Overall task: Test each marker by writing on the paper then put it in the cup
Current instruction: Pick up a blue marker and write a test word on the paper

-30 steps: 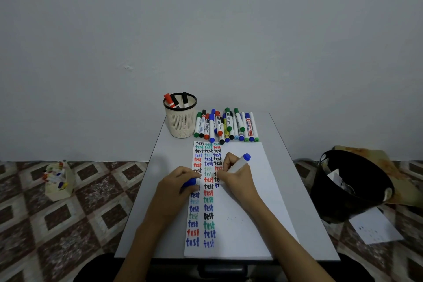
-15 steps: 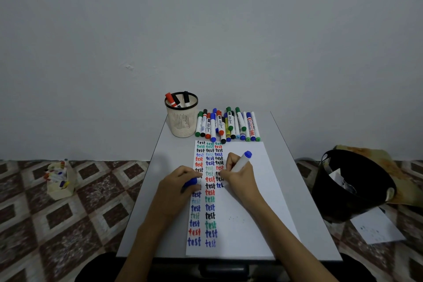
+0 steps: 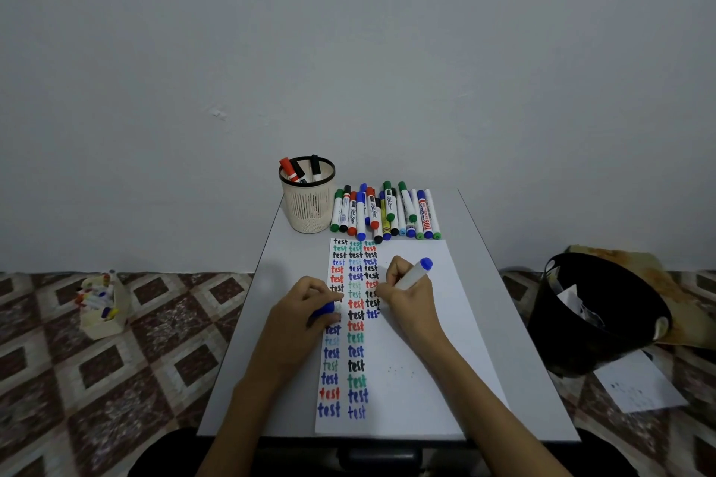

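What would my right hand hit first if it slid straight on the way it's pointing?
Likely the row of markers beyond the paper, near its left end by the cup; depth is unclear.

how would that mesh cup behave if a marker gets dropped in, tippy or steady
The cup is probably light: its wall is slotted mesh. It holds just three markers leaning on the rim, so a sideways knock might tip it. Upright on the flat table, it likely survives a gentle drop.
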`<state>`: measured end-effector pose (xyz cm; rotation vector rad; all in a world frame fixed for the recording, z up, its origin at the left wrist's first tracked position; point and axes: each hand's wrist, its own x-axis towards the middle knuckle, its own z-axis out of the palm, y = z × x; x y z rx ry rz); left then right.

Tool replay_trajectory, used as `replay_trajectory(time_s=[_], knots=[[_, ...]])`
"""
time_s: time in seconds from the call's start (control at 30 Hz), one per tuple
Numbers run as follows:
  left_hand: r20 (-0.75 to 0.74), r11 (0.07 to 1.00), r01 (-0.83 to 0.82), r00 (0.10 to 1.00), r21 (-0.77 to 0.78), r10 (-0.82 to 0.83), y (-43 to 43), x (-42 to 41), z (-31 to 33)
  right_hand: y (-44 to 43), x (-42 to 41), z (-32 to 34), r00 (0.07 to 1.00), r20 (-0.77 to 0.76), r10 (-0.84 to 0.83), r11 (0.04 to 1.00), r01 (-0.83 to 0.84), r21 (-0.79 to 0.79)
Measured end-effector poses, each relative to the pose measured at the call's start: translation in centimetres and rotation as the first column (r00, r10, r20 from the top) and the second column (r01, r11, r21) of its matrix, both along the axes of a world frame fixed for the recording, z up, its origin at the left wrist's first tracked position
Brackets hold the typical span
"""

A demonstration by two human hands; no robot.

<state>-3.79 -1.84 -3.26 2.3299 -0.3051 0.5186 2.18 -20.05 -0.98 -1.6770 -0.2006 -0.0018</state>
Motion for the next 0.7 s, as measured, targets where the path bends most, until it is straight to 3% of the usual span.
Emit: replay_trajectory(time_s=[0.27,0.43,0.6,0.7], knots=[[-0.004,0.999,-0.026,1.0,-0.03,0.026,0.0,0.2,-0.1,-0.2,0.1,-0.1,0.996,-0.045,0.072,0.996,-0.069,0.048],[0.003,0.998,-0.016,1.0,-0.061,0.017,-0.1,-0.2,0.3,-1.1,0.0,0.6,0.998,-0.066,0.003,0.912,0.024,0.409],[0.045,0.977,-0.098,0.993,-0.188,0.108,-0.3,-0.2,0.6,-1.2,0.0,0.9,0.958,-0.091,0.272,0.808,-0.176,0.562],[0.051,0.957,-0.105,0.991,-0.271,0.124,-0.1,-0.3,0.7,-1.1,0.0,1.0,0.946,-0.104,0.306,0.81,-0.202,0.55]])
